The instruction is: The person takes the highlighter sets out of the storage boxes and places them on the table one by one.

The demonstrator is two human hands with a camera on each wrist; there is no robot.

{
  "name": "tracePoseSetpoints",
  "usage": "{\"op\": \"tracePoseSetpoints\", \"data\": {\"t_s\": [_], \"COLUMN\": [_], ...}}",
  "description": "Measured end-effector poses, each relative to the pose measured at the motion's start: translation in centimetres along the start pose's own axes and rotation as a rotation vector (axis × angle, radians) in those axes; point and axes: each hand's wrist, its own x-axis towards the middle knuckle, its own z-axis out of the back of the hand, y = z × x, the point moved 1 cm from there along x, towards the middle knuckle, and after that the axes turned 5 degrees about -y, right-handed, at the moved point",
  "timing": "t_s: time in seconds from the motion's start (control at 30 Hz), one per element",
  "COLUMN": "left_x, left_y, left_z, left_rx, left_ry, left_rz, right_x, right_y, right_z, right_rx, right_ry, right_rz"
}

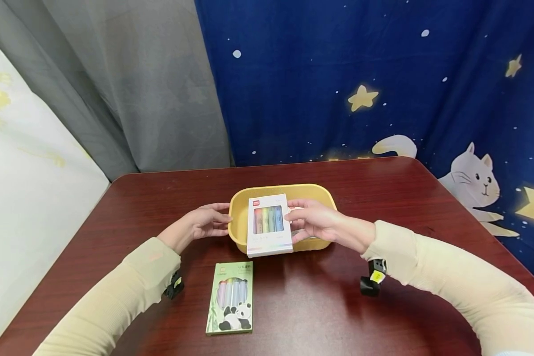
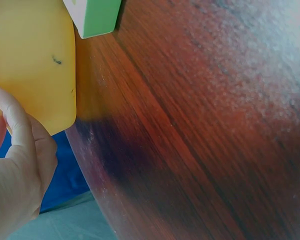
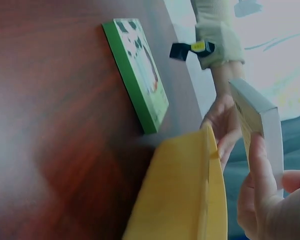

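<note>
A yellow plastic bin (image 1: 289,189) stands on the table, its left end pinched at the rim between thumb and fingers of my left hand (image 1: 208,221). The left wrist view has that hand (image 2: 22,150) at the edge of the bin (image 2: 35,60). Over the bin's front rim, my right hand (image 1: 313,220) holds a white box of coloured markers (image 1: 269,244) by its right side, tilted with its window facing me. In the right wrist view the white box (image 3: 262,107) sits between thumb and fingers. Part of a white item inside the bin shows behind the right hand, mostly hidden.
A green marker box with pandas (image 1: 229,296) lies flat in front of the bin, left of centre. The dark red wooden table (image 1: 160,198) ends at a grey curtain (image 1: 169,99) and a blue starry curtain (image 1: 302,89) behind.
</note>
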Motion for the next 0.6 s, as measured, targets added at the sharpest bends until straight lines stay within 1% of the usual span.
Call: {"op": "tracePoseSetpoints", "data": {"t_s": [0.2, 0.33, 0.6], "left_x": [0.1, 0.2, 0.0], "left_y": [0.0, 0.0, 0.1], "left_z": [0.0, 0.0, 0.1], "left_rx": [0.003, 0.005, 0.003], "left_ry": [0.001, 0.000, 0.004], "left_rz": [0.001, 0.000, -0.002], "right_x": [-1.5, -2.4, -4.1], "right_y": [-1.0, -1.9, -3.5], "right_z": [-0.1, -0.1, 0.1], "right_rx": [0.026, 0.049, 0.046], "right_ry": [0.022, 0.032, 0.096], "right_rz": [0.020, 0.011, 0.001]}}
